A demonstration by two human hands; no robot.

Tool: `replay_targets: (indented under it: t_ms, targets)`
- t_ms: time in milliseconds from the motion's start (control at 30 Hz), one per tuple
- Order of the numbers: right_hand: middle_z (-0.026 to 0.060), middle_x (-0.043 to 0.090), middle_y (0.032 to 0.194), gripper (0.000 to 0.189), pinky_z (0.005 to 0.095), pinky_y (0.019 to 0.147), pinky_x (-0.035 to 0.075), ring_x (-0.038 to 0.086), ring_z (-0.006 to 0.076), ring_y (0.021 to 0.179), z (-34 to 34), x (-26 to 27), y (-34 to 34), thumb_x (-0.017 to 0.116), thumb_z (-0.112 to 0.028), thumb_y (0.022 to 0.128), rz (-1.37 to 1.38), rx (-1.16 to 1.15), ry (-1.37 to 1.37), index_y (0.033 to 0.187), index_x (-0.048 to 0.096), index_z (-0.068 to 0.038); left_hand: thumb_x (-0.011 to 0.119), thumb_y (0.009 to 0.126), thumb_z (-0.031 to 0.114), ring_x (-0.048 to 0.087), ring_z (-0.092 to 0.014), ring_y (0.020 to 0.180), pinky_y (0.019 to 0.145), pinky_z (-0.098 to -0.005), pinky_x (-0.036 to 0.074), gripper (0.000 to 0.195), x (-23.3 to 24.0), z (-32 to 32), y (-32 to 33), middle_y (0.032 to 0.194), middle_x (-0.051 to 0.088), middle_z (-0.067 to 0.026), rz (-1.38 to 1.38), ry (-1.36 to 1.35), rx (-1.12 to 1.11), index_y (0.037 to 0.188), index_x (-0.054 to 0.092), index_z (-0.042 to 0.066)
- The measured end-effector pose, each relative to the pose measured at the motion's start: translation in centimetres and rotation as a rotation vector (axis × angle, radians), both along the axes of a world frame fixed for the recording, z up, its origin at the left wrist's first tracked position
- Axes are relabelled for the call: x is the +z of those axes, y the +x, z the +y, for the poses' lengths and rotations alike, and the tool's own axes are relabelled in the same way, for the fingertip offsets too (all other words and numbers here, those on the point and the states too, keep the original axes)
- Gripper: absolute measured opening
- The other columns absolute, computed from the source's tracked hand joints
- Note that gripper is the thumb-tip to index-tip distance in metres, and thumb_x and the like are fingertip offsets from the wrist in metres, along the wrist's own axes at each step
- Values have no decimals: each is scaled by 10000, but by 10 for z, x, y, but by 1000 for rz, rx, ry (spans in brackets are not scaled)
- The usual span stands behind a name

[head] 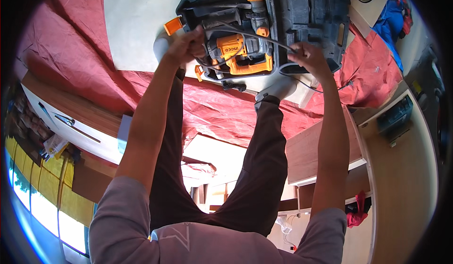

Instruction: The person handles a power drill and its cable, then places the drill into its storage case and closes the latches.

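An orange and grey Ingco rotary hammer (230, 48) lies in the left half of an unfolded black plastic carrying case (308, 19). Over the case I hold its dark power cord (260, 36). My left hand (189, 46) is closed at the case's left side, near a loop of the cord; whether it grips the cord is blurred. My right hand (308, 57) pinches the cord above the case's right half, and a loop hangs below it. The cord's plug (349, 83) lies over the red sheet at the right. Two orange latches (173, 26) stick out from the case's left edge.
A creased red sheet (216, 104) covers much of the floor around a pale board (134, 23). My shoes (277, 89) stand close to the case. Pliers (67, 119) lie on a white surface at the left. Wooden cabinet panels (318, 147) stand at the right.
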State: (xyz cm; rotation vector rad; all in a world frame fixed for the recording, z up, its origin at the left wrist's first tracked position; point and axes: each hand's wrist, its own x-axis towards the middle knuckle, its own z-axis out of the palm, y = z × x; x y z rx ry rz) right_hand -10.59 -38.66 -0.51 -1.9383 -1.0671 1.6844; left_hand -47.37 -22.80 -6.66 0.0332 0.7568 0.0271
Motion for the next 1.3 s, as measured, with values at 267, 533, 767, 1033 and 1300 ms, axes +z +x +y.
replay_targets:
  t_ms: [267, 533, 767, 1033, 1300]
  targets:
    - [42, 583, 701, 224, 299, 580, 436, 534, 137, 627, -175, 88, 130, 654, -133, 853, -185, -74, -310, 1046, 652, -19, 508, 951, 394, 189, -70, 411, 455, -246, 224, 386, -19, 10, -46, 476, 213, 72, 453, 17, 428, 656, 402, 170]
    - [181, 604, 773, 277, 453, 667, 440, 594, 366, 761, 6, 109, -94, 559, -305, 908, 120, 598, -2, 865, 591, -33, 462, 971, 392, 561, -142, 655, 640, -301, 465, 362, 38, -25, 63, 647, 508, -28, 230, 274, -273, 796, 504, 79]
    - [99, 603, 684, 395, 315, 574, 413, 556, 193, 599, 90, 9, -54, 713, -398, 794, -71, 334, 120, 932, 656, -31, 464, 970, 400, 327, -75, 399, 397, -238, 298, 412, 38, -12, 37, 507, 345, 41, -207, -214, -547, 716, 487, 77]
    - [109, 684, 858, 407, 270, 682, 495, 668, 152, 816, 14, -60, -52, 777, -232, 752, 94, -164, 124, 1067, 622, -26, 596, 913, 344, 219, -53, 390, 388, -245, 174, 346, 22, -13, 60, 477, 265, 70, -242, 22, -923, 720, 503, 73]
    - [158, 640, 783, 306, 359, 651, 485, 635, 293, 731, -83, -123, -84, 648, -259, 859, -384, -254, 61, 1023, 576, -12, 610, 893, 414, 268, -54, 426, 407, -243, 207, 370, -63, 35, 78, 511, 291, 61, 468, 529, -277, 769, 546, 72]
